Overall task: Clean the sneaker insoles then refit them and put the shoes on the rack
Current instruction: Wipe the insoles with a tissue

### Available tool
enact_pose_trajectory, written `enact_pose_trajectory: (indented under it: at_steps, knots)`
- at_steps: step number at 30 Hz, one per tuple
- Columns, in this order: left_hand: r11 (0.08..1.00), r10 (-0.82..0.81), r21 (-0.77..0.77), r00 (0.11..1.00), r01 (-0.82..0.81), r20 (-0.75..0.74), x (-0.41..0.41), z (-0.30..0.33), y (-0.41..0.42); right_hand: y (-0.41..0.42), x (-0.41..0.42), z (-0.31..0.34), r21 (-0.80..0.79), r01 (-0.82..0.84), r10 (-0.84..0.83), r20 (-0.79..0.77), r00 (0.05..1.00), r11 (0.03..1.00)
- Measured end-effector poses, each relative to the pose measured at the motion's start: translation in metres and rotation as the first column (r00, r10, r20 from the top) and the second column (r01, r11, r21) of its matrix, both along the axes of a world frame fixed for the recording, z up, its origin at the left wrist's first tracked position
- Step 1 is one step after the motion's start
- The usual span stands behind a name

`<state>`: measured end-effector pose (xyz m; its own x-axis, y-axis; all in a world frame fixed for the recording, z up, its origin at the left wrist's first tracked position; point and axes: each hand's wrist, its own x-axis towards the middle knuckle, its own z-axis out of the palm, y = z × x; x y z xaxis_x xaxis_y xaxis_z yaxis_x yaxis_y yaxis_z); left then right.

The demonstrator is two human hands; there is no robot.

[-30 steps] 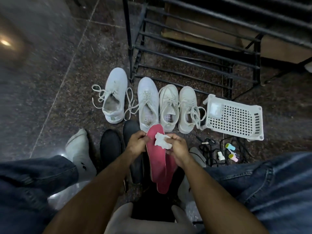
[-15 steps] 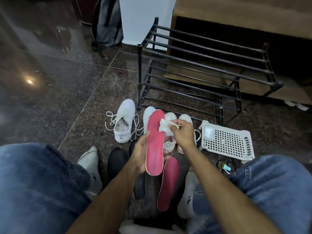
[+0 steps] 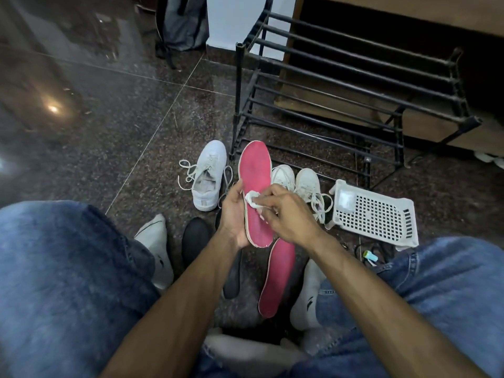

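The fingers of the right hand are pinched round a small white wipe and press it on the middle of a pink insole — half a second ago the same wipe sat up by the insole's far tip, so the stroke has travelled down the sole towards the heel. The left hand grips the insole by its left edge and heel, thumb along the rim, holding it upright in front of the person. A second ago that insole lay low and near; it now stands higher and nearer the rack.

I judge the cleaning step to be mid-course: this insole is part wiped, and nothing has been refitted.

Head view, the rest: a second pink insole lies on the floor just below the hands, between the person's socked feet. Two dark insoles lie left of it, one mostly behind the left forearm. One white sneaker stands left of the held insole with its laces loose, two more white sneakers stand right of it, and a fourth cannot be seen — the insole covers that spot. The rack stands beyond them with no shoes on it. A white basket lies on the right, cords and small bits near it. The camera has tilted up since the earliest frame, showing more of the rack and a grey bag far off.
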<state>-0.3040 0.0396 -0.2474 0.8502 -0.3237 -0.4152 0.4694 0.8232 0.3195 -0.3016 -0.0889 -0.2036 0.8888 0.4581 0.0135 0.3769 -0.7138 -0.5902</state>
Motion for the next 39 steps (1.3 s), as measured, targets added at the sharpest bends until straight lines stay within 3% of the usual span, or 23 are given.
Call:
enact_pose_trajectory:
  at_steps: [6,11,16,20,26,28,33,39]
  knots:
    - [1.000,-0.026,0.015,1.000,0.027,-0.016,0.001,0.003,-0.008,0.015,0.014,0.004,-0.005,0.238,-0.237,0.035,0.971,0.971]
    - [0.998,-0.024,-0.066,0.999,0.021,-0.045,0.010,-0.009,0.000,0.018,-0.030,0.006,0.055,0.065,-0.059,-0.100,0.993,0.996]
    - [0.996,-0.072,-0.054,0.997,0.071,-0.029,0.008,-0.003,-0.007,0.023,-0.010,0.014,-0.199,0.114,-0.097,0.093,0.991,0.973]
    - [0.999,-0.029,-0.043,0.999,0.028,-0.016,0.008,0.006,-0.006,0.026,0.018,0.020,-0.209,0.262,-0.240,0.125,0.963,0.942]
    - [0.998,-0.018,-0.055,0.999,0.016,-0.044,0.018,-0.002,0.001,0.015,-0.029,0.026,-0.209,-0.052,0.060,0.031,0.998,0.977]
    - [0.997,-0.041,-0.064,0.999,0.039,-0.028,0.016,-0.001,-0.005,0.011,-0.020,0.027,-0.237,-0.008,0.030,0.089,0.996,0.971]
    - [0.997,-0.063,-0.034,0.998,0.063,-0.017,0.007,0.008,-0.014,0.017,0.025,0.030,-0.240,0.274,-0.236,0.175,0.956,0.931]
    - [0.994,-0.032,-0.108,0.999,0.029,-0.023,0.015,0.004,-0.004,0.009,-0.032,0.023,-0.160,0.000,0.019,0.117,0.993,0.987]
